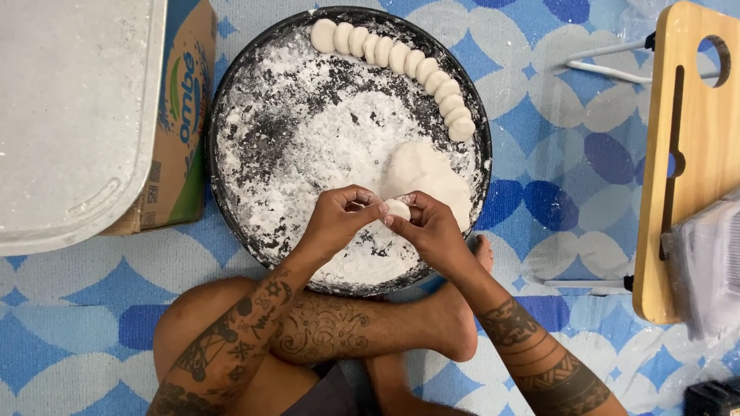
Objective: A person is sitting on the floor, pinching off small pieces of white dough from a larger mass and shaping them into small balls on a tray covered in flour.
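Small white dough piece [398, 208] pinched between fingertips of both hands, left hand [339, 219] and right hand [432, 229] pressed close around it, just above the near half of the round dark pan [231, 115]. Just behind, touching the right hand's far side, a larger dough lump [424, 173] resting in loose flour [324, 131]. Along the far right rim, a curved row of shaped dough discs [401, 55], overlapping edge to edge.

Likely risks: uneven pinching, so a disc thinner on one side; too little flour on fingers, so sticking and tearing (soft dough, by the look); discs in the row fusing where touching. Crossed legs [331, 327] against the near rim — a nudge could tip flour onto the blue patterned mat [539, 192].
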